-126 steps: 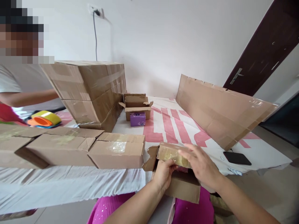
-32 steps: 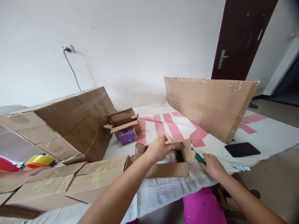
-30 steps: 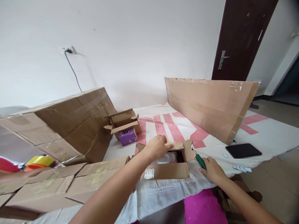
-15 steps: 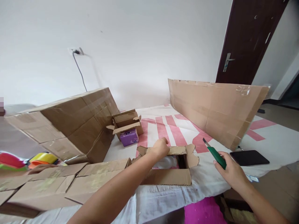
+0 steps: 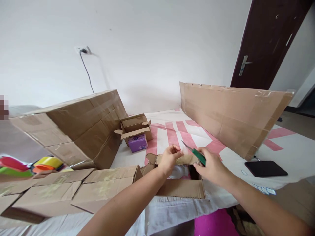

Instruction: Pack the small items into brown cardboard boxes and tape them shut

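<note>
A small open cardboard box (image 5: pixel 180 188) stands at the table's near edge, with something white and pink inside. My left hand (image 5: pixel 169 159) is closed on the box's far flap, pinching it. My right hand (image 5: pixel 213 167) is closed around a green utility knife (image 5: pixel 196 153), whose blade sticks out to the upper left, just above the same far flap and close to my left fingers.
Sealed boxes (image 5: pixel 73 190) lie in a row at the left, a big taped carton (image 5: pixel 81 126) behind them. A purple box (image 5: pixel 138 143) sits before an open carton (image 5: pixel 135 126). A cardboard sheet (image 5: pixel 231 114) stands at right, a black phone (image 5: pixel 265 168) near it. Tape rolls (image 5: pixel 44 164) lie far left.
My right hand picked the green knife up off the table right of the box, lifted it and brought it left over the box's far flap. My left hand stayed on the flap.
</note>
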Available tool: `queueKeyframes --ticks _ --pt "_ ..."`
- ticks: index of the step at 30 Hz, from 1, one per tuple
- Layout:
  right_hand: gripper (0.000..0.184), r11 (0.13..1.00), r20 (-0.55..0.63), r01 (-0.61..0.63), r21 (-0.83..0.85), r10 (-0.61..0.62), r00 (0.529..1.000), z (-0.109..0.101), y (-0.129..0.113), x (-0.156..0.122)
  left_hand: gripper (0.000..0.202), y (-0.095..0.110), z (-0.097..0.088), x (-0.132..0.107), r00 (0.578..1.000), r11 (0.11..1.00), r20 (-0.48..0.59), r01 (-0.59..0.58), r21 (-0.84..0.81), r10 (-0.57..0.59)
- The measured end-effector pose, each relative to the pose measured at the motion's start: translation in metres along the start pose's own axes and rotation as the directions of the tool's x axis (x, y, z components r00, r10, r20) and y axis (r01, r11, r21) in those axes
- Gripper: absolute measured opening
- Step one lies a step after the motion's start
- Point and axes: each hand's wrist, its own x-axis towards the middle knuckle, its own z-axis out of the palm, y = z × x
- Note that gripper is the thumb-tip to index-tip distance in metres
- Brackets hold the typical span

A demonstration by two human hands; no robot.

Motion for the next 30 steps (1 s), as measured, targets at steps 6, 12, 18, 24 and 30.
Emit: queueKeyframes --ticks 6,12,18,24,30 --pt "0.020 0.994 0.166 -0.103 0.018 0.099 0.981 0.026 0.015 0.041 0.022 0.006 -0.003 0.002 0.957 0.984 0.258 -0.161 0.080 0.136" --pt "0.007 0.981 0.138 -0.193 -0.011 0.193 0.971 0.005 0.038 0.007 0.056 -0.012 -0.014 0.004 0.785 0.461 0.619 -0.559 0.689 0.027" --pt "0.019 0.913 0.212 -0.347 0.216 0.303 0.929 -0.017 0.059 -0.054 0.047 -0.018 -0.007 0.013 0.827 0.345 0.562 -0.518 0.783 -0.035" --pt "0.041 0.811 -0.019 -0.440 0.385 0.484 0.875 -0.046 0.098 -0.104 0.049 -0.012 -0.009 0.014 0.822 0.328 0.570 -0.534 0.780 -0.017" --pt "0.042 0.708 0.147 -0.632 0.313 0.622 0.769 -0.055 0.156 -0.179 0.033 0.005 -0.005 -0.020 0.792 0.229 0.584 -0.610 0.758 0.179"
